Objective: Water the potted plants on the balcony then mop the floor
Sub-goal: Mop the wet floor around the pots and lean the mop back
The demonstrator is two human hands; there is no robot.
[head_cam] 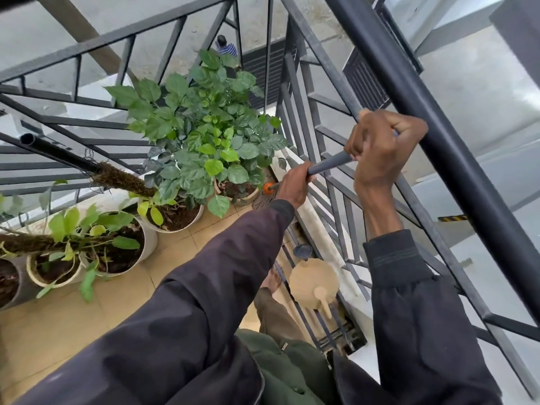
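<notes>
The left hand (295, 187), lower, and the right hand (380, 147), higher, are holding the grey mop handle (330, 163) in a tight grip while the mop head (261, 201) is sitting on the floor (181, 252) beside a leafy potted plant (204, 135).

Pretty clearly an upstairs balcony at somebody's home: beige tiled floor (58, 325), dark metal railing (467, 182) on two sides, a row of potted plants (204, 141) along it, a tan watering can (314, 283) by the rail, and a paved yard (482, 97) with a person (226, 48) way down below.
</notes>
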